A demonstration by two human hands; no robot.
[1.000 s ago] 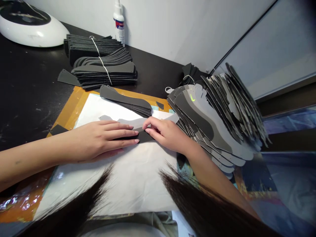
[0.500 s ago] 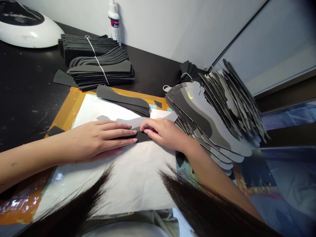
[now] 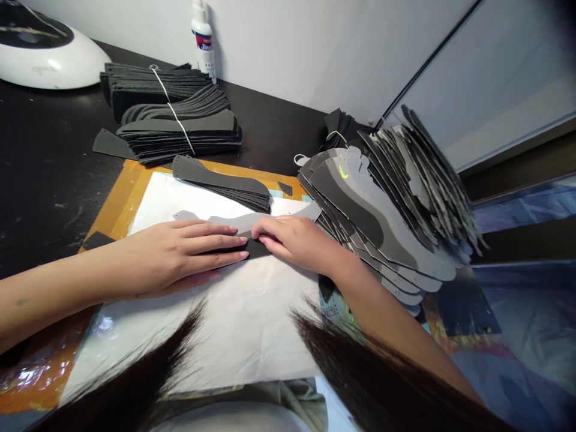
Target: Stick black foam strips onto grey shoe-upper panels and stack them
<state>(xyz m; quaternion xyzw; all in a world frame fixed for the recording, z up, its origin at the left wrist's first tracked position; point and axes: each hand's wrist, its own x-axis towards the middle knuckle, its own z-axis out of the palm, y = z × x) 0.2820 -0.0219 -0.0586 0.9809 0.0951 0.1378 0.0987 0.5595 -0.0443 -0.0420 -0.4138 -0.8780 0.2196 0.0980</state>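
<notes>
At the centre of the frame, a dark piece (image 3: 257, 248) and a light grey piece (image 3: 240, 221) lie on a white sheet (image 3: 234, 330), the dark one along the lower side of the grey one. From the left of the frame, the left hand (image 3: 175, 255) lies flat over both, palm down and fingers stretched out close together, their tips on the dark piece. The right hand (image 3: 294, 240) comes from the lower right, fingers curled, thumb close to the index finger at the dark piece; whether it pinches the piece I cannot tell. The right end of the grey piece reaches just beside a fan of grey layered pieces (image 3: 360, 210), right of centre, whose top one bears a yellow-green mark. Behind that fan, toward the upper right, stands a packed row of pieces (image 3: 418, 180), with a small dark bundle (image 3: 339, 127) to its left. Above the left hand, a small stack of dark strips (image 3: 216, 177) overlaps the sheet's upper edge. Farther up, a large dark bundle (image 3: 175, 123) tied with white string rests on the black desk (image 3: 40, 144), near a white spray bottle (image 3: 204, 45) and a rounded white device (image 3: 67, 63) at upper left.
</notes>
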